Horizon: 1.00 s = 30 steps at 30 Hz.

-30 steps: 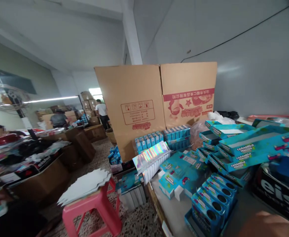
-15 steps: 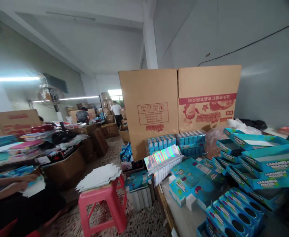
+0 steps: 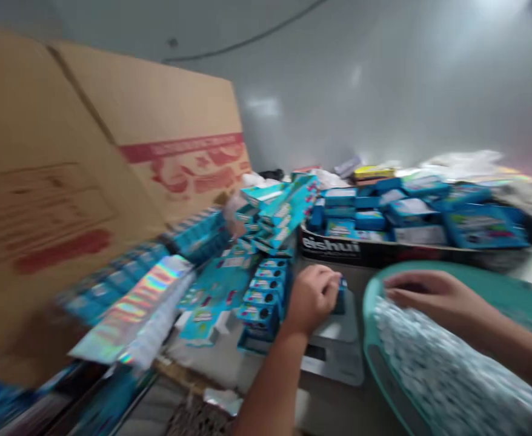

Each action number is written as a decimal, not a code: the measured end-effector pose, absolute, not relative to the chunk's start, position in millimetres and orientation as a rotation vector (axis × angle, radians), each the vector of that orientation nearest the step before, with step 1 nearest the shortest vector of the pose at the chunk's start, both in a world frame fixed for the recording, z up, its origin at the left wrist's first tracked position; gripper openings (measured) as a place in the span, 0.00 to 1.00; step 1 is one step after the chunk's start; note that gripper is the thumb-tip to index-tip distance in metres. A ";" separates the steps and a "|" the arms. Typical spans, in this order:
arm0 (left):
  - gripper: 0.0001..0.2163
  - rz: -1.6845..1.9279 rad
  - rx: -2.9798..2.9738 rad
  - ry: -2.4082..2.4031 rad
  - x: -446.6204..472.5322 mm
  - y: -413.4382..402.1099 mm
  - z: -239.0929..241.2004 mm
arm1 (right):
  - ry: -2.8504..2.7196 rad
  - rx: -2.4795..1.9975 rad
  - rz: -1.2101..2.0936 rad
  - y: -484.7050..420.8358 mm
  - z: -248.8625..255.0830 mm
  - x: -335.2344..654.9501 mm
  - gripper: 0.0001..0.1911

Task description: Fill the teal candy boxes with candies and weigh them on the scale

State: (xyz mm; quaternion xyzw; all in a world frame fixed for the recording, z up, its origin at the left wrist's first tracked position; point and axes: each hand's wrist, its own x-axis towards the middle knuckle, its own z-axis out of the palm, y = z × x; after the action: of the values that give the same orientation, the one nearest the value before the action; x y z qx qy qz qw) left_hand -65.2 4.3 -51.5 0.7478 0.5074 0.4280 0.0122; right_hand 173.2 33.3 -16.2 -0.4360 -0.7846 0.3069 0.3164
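Note:
My left hand (image 3: 314, 297) has its fingers curled at a small blue box (image 3: 341, 298), which stands on a flat grey scale (image 3: 332, 357). Most of the box is hidden behind that hand. Over the near left part of a teal basin (image 3: 370, 339), my right hand (image 3: 423, 293) has its fingers bent and drawn together. Whatever they hold is hidden. Just beneath it lies a heap of small pale wrapped pieces (image 3: 448, 363), blurred by motion. Left of the scale, a row of blue boxes with dark round windows (image 3: 263, 297) sits in a shallow blue tray (image 3: 248, 342).
Behind the basin is a black carton (image 3: 339, 251) full of blue boxes. Stacked blue display trays (image 3: 277, 212) lean beside it. Flattened blue cartons (image 3: 216, 290), shiny foil packaging (image 3: 134, 309) and a tall cardboard box (image 3: 166, 139) occupy the left side.
The view has swung right and down, from the room and red stool to the table. Both my hands, the scale, the basin and the black carton have come into view.

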 end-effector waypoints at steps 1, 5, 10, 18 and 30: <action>0.14 1.360 2.287 1.557 -63.9 4.6 -50.4 | -1.960 -1.163 0.973 29.4 -15.6 177.6 0.18; 0.16 1.451 2.122 1.506 -61.7 5.3 -50.1 | -1.742 -1.114 1.055 36.7 -4.8 158.3 0.14; 0.17 1.604 1.869 1.626 -68.9 5.5 -45.5 | -1.830 -1.049 1.027 55.4 1.4 114.3 0.07; 0.17 1.655 1.839 1.647 -80.2 2.6 -38.0 | -2.228 -0.977 0.763 67.4 0.0 83.6 0.06; 0.14 1.679 2.072 1.657 -88.8 0.8 -36.4 | -2.543 -0.972 0.458 52.8 6.9 80.8 0.10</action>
State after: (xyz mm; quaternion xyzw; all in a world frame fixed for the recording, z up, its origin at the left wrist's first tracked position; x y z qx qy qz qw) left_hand -88.8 0.8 -36.4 0.6600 0.5277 0.5347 0.0011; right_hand 80.8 52.8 6.9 -0.3458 -0.9044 0.1630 0.1894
